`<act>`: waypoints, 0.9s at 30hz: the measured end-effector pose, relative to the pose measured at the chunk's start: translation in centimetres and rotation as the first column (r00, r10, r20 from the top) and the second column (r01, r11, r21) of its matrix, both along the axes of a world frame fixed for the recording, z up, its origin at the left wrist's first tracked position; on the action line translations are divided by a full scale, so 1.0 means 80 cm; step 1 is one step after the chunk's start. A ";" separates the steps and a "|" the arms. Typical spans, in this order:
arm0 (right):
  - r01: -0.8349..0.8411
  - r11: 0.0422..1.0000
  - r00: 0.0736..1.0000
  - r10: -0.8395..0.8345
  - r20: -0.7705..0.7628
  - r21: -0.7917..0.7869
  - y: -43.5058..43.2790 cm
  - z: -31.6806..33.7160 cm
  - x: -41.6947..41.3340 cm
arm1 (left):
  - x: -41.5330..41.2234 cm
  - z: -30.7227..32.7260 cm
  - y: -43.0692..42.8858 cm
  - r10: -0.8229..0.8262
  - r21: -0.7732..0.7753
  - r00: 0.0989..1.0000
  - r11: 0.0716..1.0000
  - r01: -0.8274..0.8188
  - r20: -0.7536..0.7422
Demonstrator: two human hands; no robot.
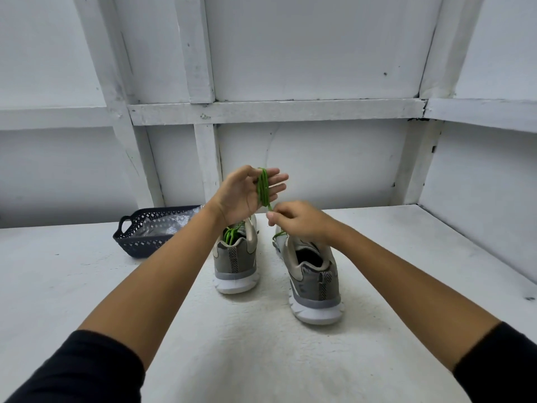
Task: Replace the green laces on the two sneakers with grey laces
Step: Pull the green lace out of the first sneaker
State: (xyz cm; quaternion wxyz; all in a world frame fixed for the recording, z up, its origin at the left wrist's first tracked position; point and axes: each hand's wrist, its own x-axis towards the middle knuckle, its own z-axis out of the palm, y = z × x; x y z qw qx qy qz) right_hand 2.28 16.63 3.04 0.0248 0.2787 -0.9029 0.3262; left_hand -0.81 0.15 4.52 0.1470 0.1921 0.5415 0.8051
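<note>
Two grey-and-white sneakers stand heel-toward-me on the white table: the left sneaker (236,258) and the right sneaker (312,279). A green lace (263,187) is wound in several loops around the straight fingers of my left hand (248,191), held palm-up above the left sneaker. My right hand (296,219) pinches the free end of that lace just below the loops. More green lace (231,234) shows in the left sneaker's opening, and a short green piece (279,235) shows at the right sneaker's tongue. No grey laces are clearly visible.
A dark blue perforated basket (136,238) with clear plastic wrapping inside sits at the back left of the table (87,286). White panelled walls close in behind and on the right, where a raised ledge (479,242) runs.
</note>
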 end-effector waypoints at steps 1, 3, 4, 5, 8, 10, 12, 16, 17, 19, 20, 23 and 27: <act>-0.008 1.000 1.000 0.008 -0.025 0.003 0.000 0.012 0.003 | 0.001 -0.001 0.001 -0.008 -0.018 1.000 1.000 0.008 0.003; -0.034 0.999 0.999 0.034 -0.028 -0.031 0.003 0.036 0.008 | 0.005 0.001 0.004 -0.019 -0.062 1.000 0.998 0.018 -0.009; -0.051 0.996 0.999 0.051 -0.001 -0.076 0.007 0.047 0.008 | 0.005 0.002 0.005 -0.016 -0.085 1.000 0.996 0.015 -0.022; -0.064 0.990 0.997 0.068 0.029 -0.126 0.010 0.057 0.008 | 0.005 0.004 0.005 -0.011 -0.117 0.999 0.993 0.006 -0.041; -0.073 0.968 0.995 0.086 0.045 -0.242 0.020 0.082 0.005 | 0.007 0.008 0.005 0.013 -0.269 0.994 0.962 -0.041 -0.106; -0.051 0.941 0.998 0.064 0.029 -0.335 0.023 0.094 -0.003 | 0.008 0.006 0.003 0.008 -0.329 0.994 0.943 -0.044 -0.110; -0.028 0.900 0.999 0.042 0.023 -0.435 0.022 0.101 -0.014 | 0.011 0.001 0.004 -0.020 -0.308 0.997 0.951 -0.004 -0.076; 0.057 0.834 0.995 -0.002 0.099 -0.549 0.018 0.074 -0.044 | 0.019 0.002 0.010 -0.150 -0.202 0.988 0.970 0.138 -0.046; 0.088 0.827 0.991 -0.018 0.130 -0.555 0.017 0.060 -0.050 | 0.022 0.005 0.012 -0.183 -0.162 0.982 0.972 0.172 -0.054; 0.150 0.826 0.975 -0.033 0.218 -0.544 0.012 0.030 -0.055 | 0.023 0.012 0.014 -0.197 -0.054 0.979 0.979 0.194 -0.060; 0.173 0.836 0.965 -0.039 0.258 -0.521 0.009 0.017 -0.052 | 0.022 0.015 0.013 -0.185 0.004 0.980 0.983 0.186 -0.068; 0.114 0.901 0.958 0.013 0.287 -0.419 -0.001 -0.009 -0.030 | 0.013 0.024 0.005 -0.077 0.095 0.994 0.992 0.085 -0.079; 0.005 0.916 0.966 0.099 0.238 -0.402 -0.002 0.010 -0.004 | 0.000 0.019 -0.008 0.083 -0.015 0.994 0.996 -0.084 -0.072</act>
